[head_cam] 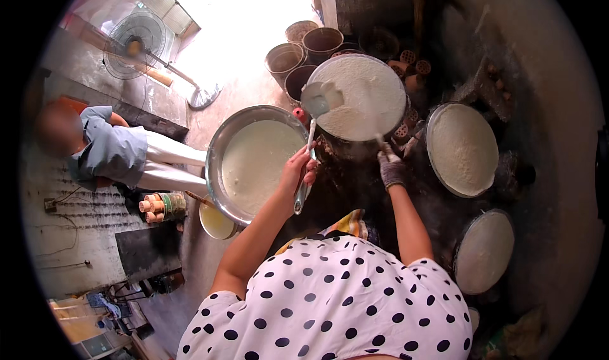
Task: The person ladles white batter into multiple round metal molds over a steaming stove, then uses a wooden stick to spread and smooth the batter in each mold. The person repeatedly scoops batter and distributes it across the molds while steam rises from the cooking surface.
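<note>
Bare-skinned, my left hand point(299, 172) grips the handle of a metal ladle point(317, 100), whose bowl is over the left side of a wide round pan of pale, grainy food point(361, 93). My right hand point(392, 167), in a grey knit glove, is closed around the end of a pale handle-like tool point(379, 139) at the pan's near rim; steam blurs its far part. Left of the pan stands a large metal basin point(216, 169) of milky liquid, partly behind my left forearm. Two more round pans of pale food point(462, 148) point(485, 250) sit to the right.
Several buckets point(284, 58) stand behind the pan. Perforated clay-coloured cylinders point(414, 81) lie right of it, others in a container point(173, 207) at left. A smaller bowl of yellowish liquid point(216, 222) sits beside the basin. A person point(112, 143) and a standing fan point(135, 46) are at left.
</note>
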Demonstrator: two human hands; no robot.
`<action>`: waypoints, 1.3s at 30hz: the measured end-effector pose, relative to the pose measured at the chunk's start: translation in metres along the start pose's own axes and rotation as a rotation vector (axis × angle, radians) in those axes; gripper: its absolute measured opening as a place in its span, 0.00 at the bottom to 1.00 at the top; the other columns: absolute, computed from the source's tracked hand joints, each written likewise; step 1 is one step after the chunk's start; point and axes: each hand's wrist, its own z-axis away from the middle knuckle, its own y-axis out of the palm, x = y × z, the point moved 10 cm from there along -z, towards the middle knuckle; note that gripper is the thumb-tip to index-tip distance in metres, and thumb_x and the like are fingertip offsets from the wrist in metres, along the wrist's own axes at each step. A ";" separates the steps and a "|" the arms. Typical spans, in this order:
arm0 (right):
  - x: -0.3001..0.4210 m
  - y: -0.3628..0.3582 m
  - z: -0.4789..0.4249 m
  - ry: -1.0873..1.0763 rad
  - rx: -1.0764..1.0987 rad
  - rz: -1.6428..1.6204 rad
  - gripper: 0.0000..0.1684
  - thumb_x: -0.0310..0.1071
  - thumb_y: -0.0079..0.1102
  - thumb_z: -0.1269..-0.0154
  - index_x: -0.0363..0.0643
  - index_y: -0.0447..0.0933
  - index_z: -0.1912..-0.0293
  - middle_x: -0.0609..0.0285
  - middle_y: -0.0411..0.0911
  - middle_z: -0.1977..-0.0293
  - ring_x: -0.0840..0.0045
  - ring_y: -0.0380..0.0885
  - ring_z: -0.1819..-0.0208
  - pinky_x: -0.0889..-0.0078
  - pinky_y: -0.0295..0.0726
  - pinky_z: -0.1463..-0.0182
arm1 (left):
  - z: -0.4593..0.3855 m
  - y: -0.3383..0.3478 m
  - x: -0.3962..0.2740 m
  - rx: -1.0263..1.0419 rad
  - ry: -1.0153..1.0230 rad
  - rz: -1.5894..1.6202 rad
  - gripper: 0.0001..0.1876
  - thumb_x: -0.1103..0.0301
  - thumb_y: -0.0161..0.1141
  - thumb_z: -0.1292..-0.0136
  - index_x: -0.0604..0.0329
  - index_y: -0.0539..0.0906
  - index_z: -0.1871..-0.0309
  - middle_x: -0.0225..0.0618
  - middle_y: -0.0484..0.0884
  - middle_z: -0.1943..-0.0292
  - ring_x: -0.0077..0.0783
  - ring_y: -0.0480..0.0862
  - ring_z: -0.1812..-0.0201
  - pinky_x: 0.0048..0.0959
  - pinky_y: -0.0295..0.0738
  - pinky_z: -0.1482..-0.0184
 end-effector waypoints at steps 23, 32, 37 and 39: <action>-0.046 -0.171 0.210 0.229 -0.184 0.598 0.15 0.47 0.60 0.38 0.49 0.82 0.58 0.50 0.82 0.60 0.56 0.81 0.58 0.56 0.78 0.52 | 0.081 0.086 0.131 0.160 -0.586 0.325 0.21 0.63 0.42 0.23 0.53 0.63 0.30 0.18 0.61 0.81 0.10 0.60 0.89 0.14 0.57 0.89; -0.017 -0.272 0.075 -0.458 -0.313 0.984 0.19 0.32 0.51 0.43 0.49 0.79 0.51 0.57 0.79 0.63 0.61 0.79 0.62 0.59 0.78 0.57 | 0.045 0.118 0.100 0.061 -0.196 -0.424 0.25 0.64 0.46 0.25 0.53 0.60 0.27 0.25 0.64 0.79 0.18 0.65 0.87 0.18 0.62 0.85; -0.055 -0.288 0.043 -0.577 -0.150 1.000 0.14 0.33 0.50 0.44 0.49 0.81 0.59 0.57 0.81 0.65 0.64 0.80 0.63 0.59 0.79 0.60 | 0.042 0.099 0.127 -0.047 -0.269 -0.074 0.24 0.63 0.45 0.25 0.50 0.61 0.28 0.24 0.64 0.79 0.17 0.62 0.88 0.18 0.59 0.87; -0.037 -0.299 0.036 -0.599 -0.148 1.132 0.12 0.34 0.50 0.44 0.48 0.81 0.63 0.57 0.81 0.68 0.63 0.81 0.65 0.60 0.79 0.62 | 0.052 0.089 0.125 -0.099 -0.242 -0.016 0.23 0.63 0.45 0.25 0.50 0.61 0.29 0.23 0.65 0.79 0.17 0.62 0.88 0.18 0.58 0.87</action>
